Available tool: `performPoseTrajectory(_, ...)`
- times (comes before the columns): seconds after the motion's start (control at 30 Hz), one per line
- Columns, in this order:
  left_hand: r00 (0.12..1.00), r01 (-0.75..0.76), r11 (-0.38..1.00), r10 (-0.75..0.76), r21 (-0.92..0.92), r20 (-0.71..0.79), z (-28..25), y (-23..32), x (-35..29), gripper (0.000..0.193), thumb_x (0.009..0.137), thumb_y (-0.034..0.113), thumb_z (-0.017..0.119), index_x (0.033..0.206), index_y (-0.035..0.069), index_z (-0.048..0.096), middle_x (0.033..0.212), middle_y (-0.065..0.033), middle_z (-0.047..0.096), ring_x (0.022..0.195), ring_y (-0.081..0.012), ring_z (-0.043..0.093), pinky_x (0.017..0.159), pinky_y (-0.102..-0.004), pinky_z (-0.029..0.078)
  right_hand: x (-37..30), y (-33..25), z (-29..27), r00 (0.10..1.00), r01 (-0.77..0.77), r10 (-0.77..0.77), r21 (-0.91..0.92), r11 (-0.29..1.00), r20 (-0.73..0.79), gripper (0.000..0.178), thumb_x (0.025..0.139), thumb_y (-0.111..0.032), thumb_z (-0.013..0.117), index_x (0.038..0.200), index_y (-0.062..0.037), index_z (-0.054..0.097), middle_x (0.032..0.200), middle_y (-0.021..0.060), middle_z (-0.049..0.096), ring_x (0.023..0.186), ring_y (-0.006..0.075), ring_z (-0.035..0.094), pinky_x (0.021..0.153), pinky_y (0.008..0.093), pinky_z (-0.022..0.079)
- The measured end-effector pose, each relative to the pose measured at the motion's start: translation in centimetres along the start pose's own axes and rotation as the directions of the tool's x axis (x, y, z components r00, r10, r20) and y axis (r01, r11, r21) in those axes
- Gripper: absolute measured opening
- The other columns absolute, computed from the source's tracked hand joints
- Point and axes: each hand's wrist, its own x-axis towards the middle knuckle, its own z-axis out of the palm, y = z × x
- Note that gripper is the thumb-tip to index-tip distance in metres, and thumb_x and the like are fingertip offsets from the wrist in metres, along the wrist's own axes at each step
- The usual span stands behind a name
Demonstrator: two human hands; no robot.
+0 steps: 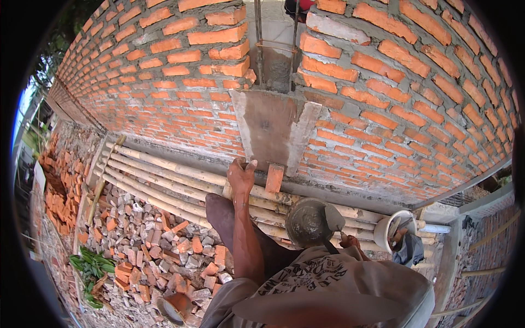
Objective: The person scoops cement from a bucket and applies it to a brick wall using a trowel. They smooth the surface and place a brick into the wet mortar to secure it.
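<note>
My left hand [240,174] is closed in front of the lower part of a brown formwork board [266,128]; what its fingers hold, if anything, is hidden. Just right of it, an orange brick [274,178] stands on end against the board's foot. My right hand [351,240] grips a trowel [334,218], its grey blade at the right rim of a dark bucket [299,223] of wet mortar. Above the board, steel rods [259,49] rise through a gap in the brick wall [191,71], with grey concrete between them.
Bamboo poles [164,170] form a platform along the wall. At right, a white bucket [384,232] holds tools, a dark bag [407,251] beside it. Broken bricks [158,240] cover the ground at lower left, near green leaves [90,270] and a tipped bucket [175,308].
</note>
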Motion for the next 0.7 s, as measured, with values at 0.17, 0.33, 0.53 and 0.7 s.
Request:
performPoseTrajectory(0.17,1.000,-0.022,1.000,0.022,0.017,-0.004,0.1,-0.3,-0.1,0.038,0.074,0.017,0.073,0.097,-0.012,0.061,0.082,-0.0228,0.066,0.074,-0.0267,0.064,0.069,-0.0352,0.049,0.7,0.5,0.5,0.993,0.106,-0.107,0.026,0.994,0.054,0.039,0.067,-0.031,0.064,0.098,-0.0080,0.064,0.100,0.0147,0.066,0.096,0.0277,0.064,0.083,0.0380,0.050)
performPoseTrajectory(0.33,1.000,-0.017,0.999,0.017,-0.036,0.004,0.5,-1.2,0.1,0.030,0.075,0.013,0.070,0.091,-0.011,0.061,0.074,-0.0160,0.064,0.067,-0.0197,0.059,0.064,-0.0327,0.047,-0.1,0.7,0.1,0.999,-0.019,0.015,0.124,0.992,0.038,0.041,0.065,-0.030,0.065,0.100,-0.0083,0.062,0.099,0.0158,0.066,0.095,0.0301,0.064,0.081,0.0391,0.050)
performPoseTrajectory(0.53,0.999,-0.045,0.999,0.045,0.007,-0.023,0.4,-1.1,0.1,0.029,0.074,0.013,0.070,0.089,-0.011,0.061,0.071,-0.0153,0.063,0.066,-0.0190,0.058,0.063,-0.0326,0.047,-1.0,0.3,-0.7,1.000,0.010,-0.010,0.093,0.996,0.004,0.043,0.065,-0.029,0.066,0.102,-0.0087,0.062,0.099,0.0165,0.066,0.095,0.0301,0.064,0.081,0.0395,0.050)
performPoseTrajectory(0.7,1.000,-0.031,0.999,0.031,0.009,0.000,0.1,-0.5,-0.1,0.031,0.074,0.013,0.070,0.091,-0.011,0.061,0.075,-0.0190,0.064,0.070,-0.0230,0.061,0.066,-0.0338,0.048,-0.6,0.2,-0.7,0.998,-0.008,0.002,0.101,0.995,0.056,0.042,0.066,-0.029,0.065,0.103,-0.0082,0.062,0.101,0.0165,0.065,0.096,0.0301,0.064,0.082,0.0399,0.050)
